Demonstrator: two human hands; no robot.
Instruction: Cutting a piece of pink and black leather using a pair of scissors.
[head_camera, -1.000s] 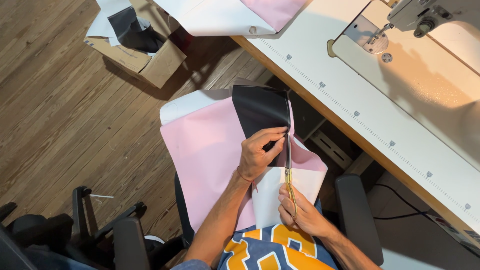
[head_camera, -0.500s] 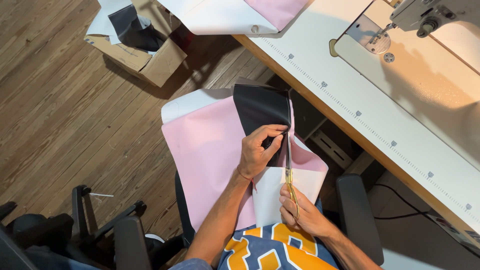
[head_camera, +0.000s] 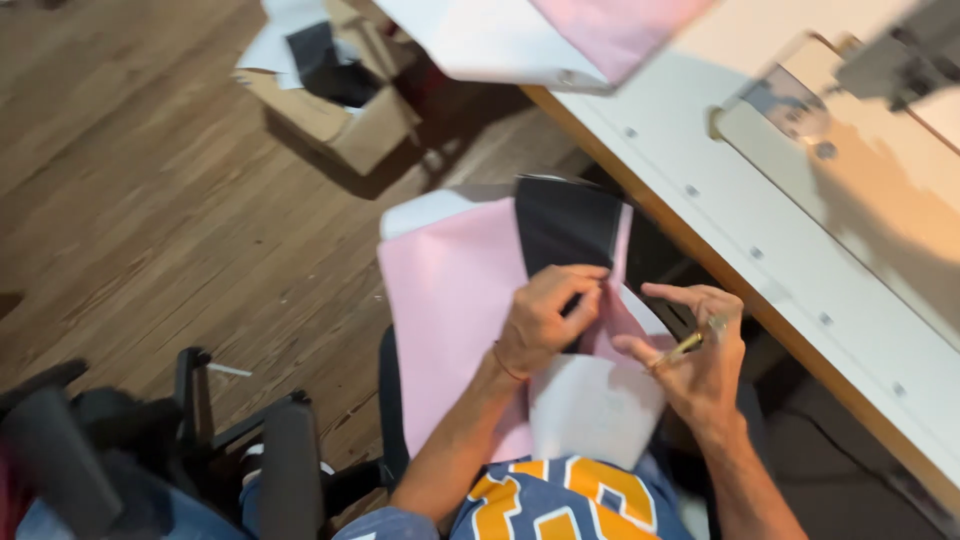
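I see the long white sewing table (head_camera: 800, 290) on my right and bare wood floor (head_camera: 150, 200) on my left, so left has room. The big pink, black and white cloth sheet (head_camera: 450, 300) lies on my lap. My left hand (head_camera: 545, 320) pinches it shut; I should keep it flat. My right hand (head_camera: 700, 350) curls round small gold snips (head_camera: 685, 347), near the table edge.

Your left hand (head_camera: 545, 320) pinches the pieced pink, black and white fabric panel (head_camera: 455, 300) lying across your lap, while your right hand (head_camera: 700, 355) holds small gold-handled scissors (head_camera: 685, 347) just beside it, below the white sewing table (head_camera: 760, 240) and the cardboard box (head_camera: 340, 125) of scraps.
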